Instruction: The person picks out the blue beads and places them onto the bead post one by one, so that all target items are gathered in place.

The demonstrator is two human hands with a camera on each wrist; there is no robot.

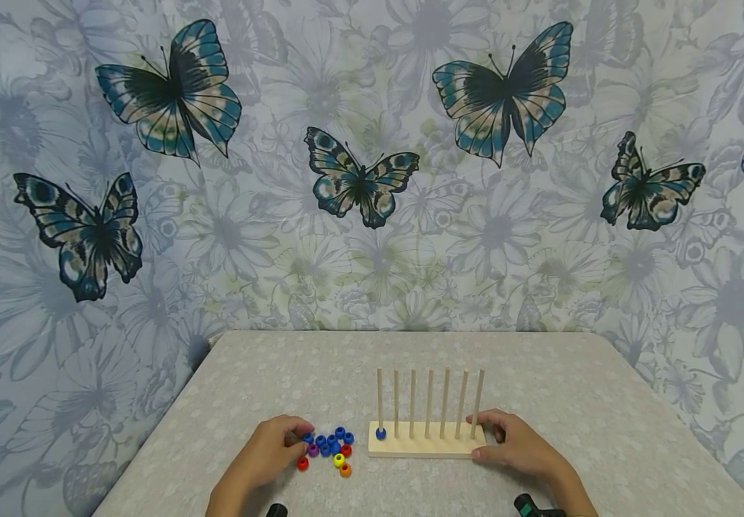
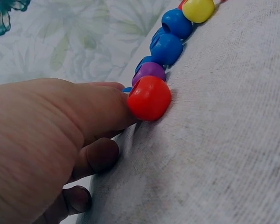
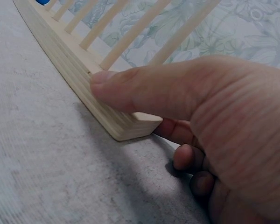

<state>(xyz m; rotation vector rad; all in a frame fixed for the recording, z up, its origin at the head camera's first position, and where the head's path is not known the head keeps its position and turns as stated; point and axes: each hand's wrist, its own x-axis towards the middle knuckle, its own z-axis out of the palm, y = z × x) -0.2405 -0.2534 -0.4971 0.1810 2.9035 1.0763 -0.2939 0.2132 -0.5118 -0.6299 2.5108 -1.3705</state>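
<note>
A wooden peg rack [image 1: 424, 446] with several upright pegs stands on the cloth-covered table [image 1: 605, 402]. One blue bead [image 1: 380, 433] sits on its leftmost peg. My right hand [image 1: 477, 436] grips the rack's right end [image 3: 74, 60], thumb [image 3: 130, 88] on the front face and fingers curled behind. Left of the rack lies a pile of beads [image 1: 332, 449]: several blue, plus purple, red, yellow and orange. My left hand [image 1: 297, 436] pinches a blue bead [image 1: 308, 437] at the pile's left edge. In the left wrist view a red bead [image 2: 149, 98] lies against that hand's finger [image 2: 102, 107].
A butterfly-patterned curtain [image 1: 359, 179] hangs close behind the table. The table's left edge [image 1: 171, 402] runs diagonally near my left arm. Black wrist-camera mounts [image 1: 527, 506] show at the bottom edge. Purple [image 2: 149, 71], blue [image 2: 167, 48] and yellow [image 2: 197, 9] beads line up beyond the red one.
</note>
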